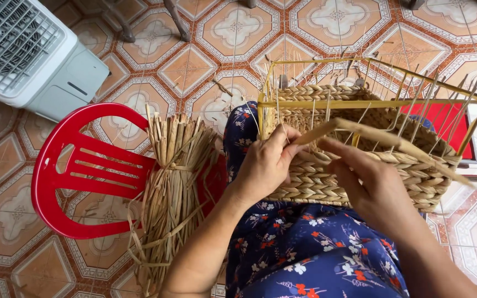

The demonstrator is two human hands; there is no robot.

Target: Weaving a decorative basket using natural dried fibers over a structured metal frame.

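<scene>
straw-coloured and half woven, the seagrass basket (360,165) rests on the person's lap, against the blue flowered dress (316,248), with a yellow rectangular frame (371,102) set in its top and thin upright stakes (443,110) standing out above the plaited wall.

head view: the left hand (266,165) is pressed to the basket's near left corner, fingers curled around one end of a flat seagrass strand (371,135). the right hand (371,182) pinches the same strand further along, and its loose end trails past the basket's right side. both grips are closed on that strand. judging from this, the step in hand is working a new weaver into the top row; the next move would seem to call for passing the strand between the stakes and pulling it snug against the row below, without bending the thin stakes.

around it: a tied bundle of seagrass (172,193) lies on a red plastic chair (78,176) just left of the lap, within reach. a white fan unit (23,55) stands on the patterned tiled floor (233,33) at the upper left. the crowded stakes are what stands closest in the way of the fingers.
</scene>
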